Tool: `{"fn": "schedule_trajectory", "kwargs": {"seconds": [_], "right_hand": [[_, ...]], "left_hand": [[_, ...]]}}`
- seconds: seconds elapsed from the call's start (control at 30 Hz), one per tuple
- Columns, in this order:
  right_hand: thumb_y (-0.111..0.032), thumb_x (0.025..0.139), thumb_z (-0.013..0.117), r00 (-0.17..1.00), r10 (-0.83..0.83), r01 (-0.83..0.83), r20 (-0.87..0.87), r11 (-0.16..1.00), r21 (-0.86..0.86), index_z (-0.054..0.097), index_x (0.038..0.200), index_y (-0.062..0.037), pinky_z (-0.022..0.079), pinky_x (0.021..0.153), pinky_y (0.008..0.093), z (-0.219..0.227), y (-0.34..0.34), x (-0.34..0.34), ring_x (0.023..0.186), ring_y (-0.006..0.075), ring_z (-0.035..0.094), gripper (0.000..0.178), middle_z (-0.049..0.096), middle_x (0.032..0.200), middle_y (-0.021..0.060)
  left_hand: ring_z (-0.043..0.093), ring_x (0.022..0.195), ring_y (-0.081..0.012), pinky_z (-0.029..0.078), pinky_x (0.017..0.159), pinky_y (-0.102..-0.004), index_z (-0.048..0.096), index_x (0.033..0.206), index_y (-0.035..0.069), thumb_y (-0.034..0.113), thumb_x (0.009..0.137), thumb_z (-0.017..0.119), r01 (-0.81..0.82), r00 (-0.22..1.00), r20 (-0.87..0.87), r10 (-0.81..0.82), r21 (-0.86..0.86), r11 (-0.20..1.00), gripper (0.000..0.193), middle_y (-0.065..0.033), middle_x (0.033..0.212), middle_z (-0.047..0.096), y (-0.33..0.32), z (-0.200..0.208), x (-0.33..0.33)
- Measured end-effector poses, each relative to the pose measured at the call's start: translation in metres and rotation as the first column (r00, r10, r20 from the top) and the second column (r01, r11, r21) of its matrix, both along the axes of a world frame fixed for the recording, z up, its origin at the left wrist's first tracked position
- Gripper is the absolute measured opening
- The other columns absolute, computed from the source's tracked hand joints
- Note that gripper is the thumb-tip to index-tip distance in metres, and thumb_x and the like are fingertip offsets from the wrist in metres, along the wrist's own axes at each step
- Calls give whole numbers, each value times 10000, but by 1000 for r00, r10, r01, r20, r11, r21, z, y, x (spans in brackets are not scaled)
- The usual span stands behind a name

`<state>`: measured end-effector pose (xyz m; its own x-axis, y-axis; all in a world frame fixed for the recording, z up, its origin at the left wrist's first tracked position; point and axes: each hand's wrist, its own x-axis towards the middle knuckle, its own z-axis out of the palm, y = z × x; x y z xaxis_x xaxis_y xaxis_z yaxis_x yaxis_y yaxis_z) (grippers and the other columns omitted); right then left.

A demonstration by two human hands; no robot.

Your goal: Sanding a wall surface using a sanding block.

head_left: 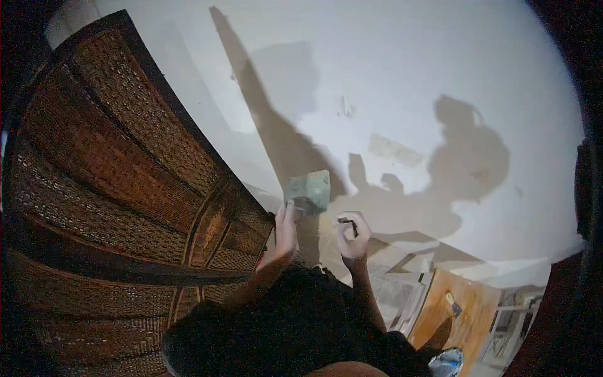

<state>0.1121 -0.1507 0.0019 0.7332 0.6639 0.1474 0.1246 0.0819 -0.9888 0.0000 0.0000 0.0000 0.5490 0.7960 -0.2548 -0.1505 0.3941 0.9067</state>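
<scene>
My left hand [286, 235] has its fingertips on the lower left edge of a pale green, flat, square sheet [312, 187], which it appears to hold up against the wall. The sheet's lower part is in shade. A little to the right is my right hand [355, 237], with thumb and fingers curled into a ring. Something small and dark shows between those fingers, too small to name. The right hand is apart from the sheet. In front of both hands is a white wall [383, 69] with a pale beige patch [394, 149].
A tall brown woven panel [119, 144] with a dark frame stands close along my left side. At lower right, an orange-brown wooden board [474, 298] carries a scraper-like tool [452, 303]. Near it lies a blue and silver crinkled thing [447, 362]. Shadows cross the wall.
</scene>
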Motion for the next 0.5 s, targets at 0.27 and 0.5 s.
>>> {"fn": "schedule_trajectory", "kwargs": {"seconds": [0.27,0.5], "right_hand": [[-591,1030,375,557,653,154,-513,526,837,336,1538,-65,435,1092,423,-4,-8,50,1325,339,495,732,439,1504,190],[-399,1018,412,581,345,328,-737,730,600,304,1565,-65,489,1054,476,11,-5,53,1266,327,545,650,510,1422,213]], "left_hand": [[474,1379,-315,411,1142,-480,628,1349,228,147,898,680,411,792,-407,-455,907,-95,460,-91,1445,549,-21,34,83],[391,1449,-321,269,1224,-517,613,1361,165,308,865,766,556,671,-529,-520,823,-120,538,-126,1486,511,-15,28,85]]}}
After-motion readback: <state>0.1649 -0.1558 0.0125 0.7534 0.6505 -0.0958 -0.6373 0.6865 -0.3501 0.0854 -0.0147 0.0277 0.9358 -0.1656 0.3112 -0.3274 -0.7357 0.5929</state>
